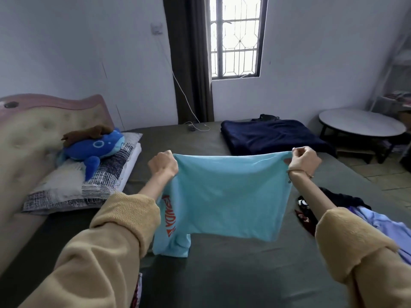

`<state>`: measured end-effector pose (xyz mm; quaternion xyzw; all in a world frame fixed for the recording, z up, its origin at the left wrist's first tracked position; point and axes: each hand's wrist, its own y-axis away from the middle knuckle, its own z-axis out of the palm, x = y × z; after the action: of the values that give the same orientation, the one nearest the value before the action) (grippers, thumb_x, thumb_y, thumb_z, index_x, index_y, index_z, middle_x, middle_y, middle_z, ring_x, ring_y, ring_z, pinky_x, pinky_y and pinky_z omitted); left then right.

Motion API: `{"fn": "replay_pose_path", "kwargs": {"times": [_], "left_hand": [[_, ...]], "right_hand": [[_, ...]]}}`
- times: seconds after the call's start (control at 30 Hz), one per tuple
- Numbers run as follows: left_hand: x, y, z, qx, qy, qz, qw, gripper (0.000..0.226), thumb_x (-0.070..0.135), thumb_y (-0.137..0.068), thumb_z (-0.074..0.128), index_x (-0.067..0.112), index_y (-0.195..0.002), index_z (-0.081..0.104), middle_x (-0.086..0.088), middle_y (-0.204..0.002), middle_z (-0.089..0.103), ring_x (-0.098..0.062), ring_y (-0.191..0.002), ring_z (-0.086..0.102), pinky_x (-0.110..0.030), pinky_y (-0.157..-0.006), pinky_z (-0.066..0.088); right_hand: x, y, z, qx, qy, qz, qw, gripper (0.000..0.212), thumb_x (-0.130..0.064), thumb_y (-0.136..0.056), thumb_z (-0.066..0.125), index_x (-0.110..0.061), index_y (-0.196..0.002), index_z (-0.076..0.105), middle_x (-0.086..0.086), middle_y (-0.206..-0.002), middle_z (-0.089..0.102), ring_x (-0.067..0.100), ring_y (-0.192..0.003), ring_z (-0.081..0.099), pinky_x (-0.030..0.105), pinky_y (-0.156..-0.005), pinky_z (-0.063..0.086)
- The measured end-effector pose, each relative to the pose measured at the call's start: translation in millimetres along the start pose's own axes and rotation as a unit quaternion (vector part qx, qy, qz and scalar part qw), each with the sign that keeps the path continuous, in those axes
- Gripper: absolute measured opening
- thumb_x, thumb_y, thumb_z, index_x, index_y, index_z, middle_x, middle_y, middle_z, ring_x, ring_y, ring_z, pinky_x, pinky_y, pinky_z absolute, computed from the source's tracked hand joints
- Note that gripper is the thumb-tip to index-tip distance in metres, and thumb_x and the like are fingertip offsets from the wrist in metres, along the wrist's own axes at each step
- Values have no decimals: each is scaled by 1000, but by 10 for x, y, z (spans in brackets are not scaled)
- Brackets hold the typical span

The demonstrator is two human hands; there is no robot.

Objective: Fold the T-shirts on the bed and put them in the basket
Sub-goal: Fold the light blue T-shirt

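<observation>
We've got the bed [222,274] with its dark green sheet spread out under our grip. Held up over it is the light blue T-shirt [224,194], stretched flat between both fists, one sleeve dangling below the left side with orange lettering on it. Past the grip lies a folded navy blanket [271,136]. Off to the right of our right wrist sits a heap of other clothes [364,216]. Left hand [163,163] is balled tight around one top corner, right hand [304,158] pinches the other.
</observation>
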<state>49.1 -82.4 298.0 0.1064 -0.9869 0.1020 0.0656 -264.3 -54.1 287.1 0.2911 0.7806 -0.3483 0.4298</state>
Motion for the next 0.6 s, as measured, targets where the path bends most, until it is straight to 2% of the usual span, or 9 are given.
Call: {"fn": "replay_pose_path", "kwargs": {"times": [0.07, 0.13, 0.2, 0.27, 0.33, 0.37, 0.47, 0.5, 0.6], "left_hand": [[-12, -40, 109, -87, -36, 14, 995, 34, 14, -95, 40, 12, -124, 58, -11, -128, 58, -27, -118, 56, -33, -92, 44], [25, -129, 231, -191, -68, 39, 978, 33, 19, -93, 45, 16, -121, 62, -7, -125, 61, -23, -113, 59, -29, -89, 44], [93, -215, 362, -279, -73, 54, 956, 24, 23, -90, 52, 15, -106, 68, -2, -108, 68, -20, -95, 64, -25, -80, 46], [184, -348, 524, -312, -72, 46, 946, 14, 24, -89, 55, 17, -87, 67, 0, -86, 69, -19, -79, 62, -22, -70, 45], [295, -547, 704, -303, -72, 28, 950, 16, 21, -90, 52, 16, -78, 63, 0, -82, 69, -19, -77, 63, -23, -69, 46], [339, -608, 762, -286, -68, 13, 956, 16, 18, -91, 51, 15, -84, 65, -1, -93, 71, -19, -84, 65, -24, -73, 48], [481, -878, 889, -203, -44, -76, 975, 33, 8, -92, 46, 6, -123, 58, -11, -129, 57, -24, -118, 57, -30, -94, 46], [495, -986, 917, -175, -27, -105, 979, 36, 5, -92, 44, 3, -126, 56, -13, -131, 55, -26, -121, 55, -32, -96, 45], [558, -1405, 934, -95, 63, -189, 975, 33, -3, -92, 37, -7, -118, 58, -20, -121, 61, -32, -111, 61, -38, -93, 50]], "right_hand": [[78, 12, 103, -23, 8, -3, 1000, 22, -10, -94, 52, 7, -98, 64, 22, -103, 67, 35, -100, 58, 25, -82, 33], [161, -18, 288, -57, 26, -4, 998, 20, -10, -93, 55, 6, -96, 66, 22, -101, 68, 34, -98, 61, 29, -85, 38], [251, -48, 507, -101, 40, 1, 994, 17, -11, -90, 59, 4, -91, 69, 21, -96, 70, 33, -95, 63, 34, -88, 45], [310, -121, 741, -139, 29, 8, 990, 15, -9, -88, 63, 4, -86, 69, 23, -90, 70, 34, -90, 66, 40, -88, 50], [357, -293, 998, -158, 27, 19, 987, 15, -8, -88, 62, 5, -87, 69, 22, -89, 70, 33, -90, 66, 38, -87, 50], [372, -367, 1090, -161, 36, 27, 986, 15, -8, -90, 60, 4, -90, 69, 21, -92, 69, 32, -93, 65, 34, -87, 49], [411, -752, 1426, -139, 45, 48, 988, 19, -7, -93, 53, 4, -101, 66, 20, -106, 66, 32, -106, 59, 29, -87, 39], [415, -892, 1527, -129, 43, 44, 990, 19, -5, -93, 51, 4, -103, 64, 21, -110, 65, 33, -109, 56, 28, -88, 36], [310, -1345, 1814, -117, 41, 21, 992, 21, -1, -92, 49, 4, -109, 60, 22, -116, 61, 33, -113, 53, 25, -86, 31]]}}
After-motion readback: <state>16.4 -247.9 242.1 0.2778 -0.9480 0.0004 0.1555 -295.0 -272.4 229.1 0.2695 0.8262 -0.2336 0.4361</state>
